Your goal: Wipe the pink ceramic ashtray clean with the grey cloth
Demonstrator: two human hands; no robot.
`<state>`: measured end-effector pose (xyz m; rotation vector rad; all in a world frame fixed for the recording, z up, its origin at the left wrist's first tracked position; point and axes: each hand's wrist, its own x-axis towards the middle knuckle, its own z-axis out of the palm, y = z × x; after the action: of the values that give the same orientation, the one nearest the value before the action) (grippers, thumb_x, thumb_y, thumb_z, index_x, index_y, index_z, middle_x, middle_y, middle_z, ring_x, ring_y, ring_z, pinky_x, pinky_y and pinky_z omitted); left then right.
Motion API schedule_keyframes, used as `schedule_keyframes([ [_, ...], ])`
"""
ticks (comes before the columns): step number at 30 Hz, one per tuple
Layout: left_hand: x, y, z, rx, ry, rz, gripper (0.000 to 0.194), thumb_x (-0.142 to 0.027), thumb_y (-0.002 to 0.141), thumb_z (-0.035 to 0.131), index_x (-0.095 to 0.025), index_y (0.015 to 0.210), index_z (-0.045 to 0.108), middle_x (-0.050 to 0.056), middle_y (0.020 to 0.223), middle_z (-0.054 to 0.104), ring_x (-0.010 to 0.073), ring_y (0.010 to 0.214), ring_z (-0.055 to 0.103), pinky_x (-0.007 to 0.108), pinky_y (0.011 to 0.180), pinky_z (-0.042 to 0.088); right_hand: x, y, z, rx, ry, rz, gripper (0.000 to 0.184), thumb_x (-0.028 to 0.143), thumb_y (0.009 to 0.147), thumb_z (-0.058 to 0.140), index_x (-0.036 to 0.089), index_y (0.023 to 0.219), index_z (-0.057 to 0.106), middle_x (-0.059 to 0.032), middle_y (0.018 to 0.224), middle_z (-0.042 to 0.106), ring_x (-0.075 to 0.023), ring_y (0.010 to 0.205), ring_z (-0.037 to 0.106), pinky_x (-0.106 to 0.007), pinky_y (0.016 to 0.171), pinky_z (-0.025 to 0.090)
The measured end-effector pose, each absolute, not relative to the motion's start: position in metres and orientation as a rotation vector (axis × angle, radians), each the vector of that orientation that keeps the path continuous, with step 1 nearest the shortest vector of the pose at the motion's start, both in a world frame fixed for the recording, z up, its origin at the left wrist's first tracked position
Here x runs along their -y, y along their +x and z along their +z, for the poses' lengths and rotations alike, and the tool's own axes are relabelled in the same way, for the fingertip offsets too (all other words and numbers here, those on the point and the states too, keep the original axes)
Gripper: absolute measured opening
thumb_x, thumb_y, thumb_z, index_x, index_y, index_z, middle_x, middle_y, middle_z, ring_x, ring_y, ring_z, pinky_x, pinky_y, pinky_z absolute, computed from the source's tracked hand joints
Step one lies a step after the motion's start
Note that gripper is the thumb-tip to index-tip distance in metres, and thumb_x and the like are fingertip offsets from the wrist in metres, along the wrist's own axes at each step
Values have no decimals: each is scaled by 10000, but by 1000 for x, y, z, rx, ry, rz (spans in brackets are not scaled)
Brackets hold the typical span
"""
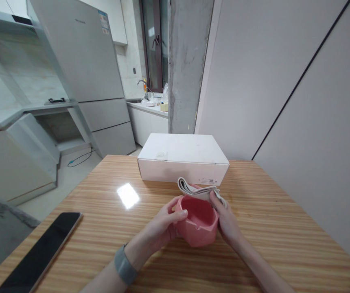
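Observation:
A pink faceted bowl (197, 230), with small notches in its rim like an ashtray, is held tilted above the wooden table, its hollow facing me. My left hand (165, 221) grips its left side, thumb hooked over the rim and fingers behind. In my right hand (226, 215) is a folded grey-beige cloth (199, 191), pinched under the thumb and lying along the bowl's far rim. The right fingers are mostly hidden behind the cloth and the bowl's right side.
Behind the bowl, a white box (182, 158) stands on the wooden table (272, 228). A black phone (40, 252) lies at the left edge. A grey wall borders the table's right side; a fridge (83, 57) and kitchen counter are farther back.

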<state>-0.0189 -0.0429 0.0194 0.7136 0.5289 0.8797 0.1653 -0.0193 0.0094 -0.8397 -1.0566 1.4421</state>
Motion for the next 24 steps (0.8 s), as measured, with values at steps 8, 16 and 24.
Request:
schedule_keyframes([
  [8, 45, -1, 16, -659, 592, 1256, 923, -144, 594, 844, -265, 1374, 364, 129, 1305, 568, 259, 1101, 596, 313, 815, 531, 16, 157, -11, 944, -920, 1240, 522, 545, 831, 611, 230, 1247, 626, -54, 1203, 693, -307, 1180, 591, -456, 1042, 420],
  [16, 36, -5, 10, -685, 572, 915, 612, -630, 833, 515, -228, 1295, 523, 130, 1208, 630, 267, 965, 663, 382, 758, 559, 13, 162, -12, 872, -954, 1161, 435, 518, 826, 632, 216, 1133, 694, -39, 1154, 719, -296, 1200, 572, -464, 1105, 336],
  [24, 32, -19, 7, -640, 605, 932, 459, -387, 846, 609, -297, 1285, 510, 72, 1269, 596, 181, 850, 660, 258, 580, 551, 19, 160, 1, 972, -850, 1342, 425, 502, 850, 612, 223, 1163, 680, -43, 1127, 730, -292, 1132, 623, -409, 995, 458],
])
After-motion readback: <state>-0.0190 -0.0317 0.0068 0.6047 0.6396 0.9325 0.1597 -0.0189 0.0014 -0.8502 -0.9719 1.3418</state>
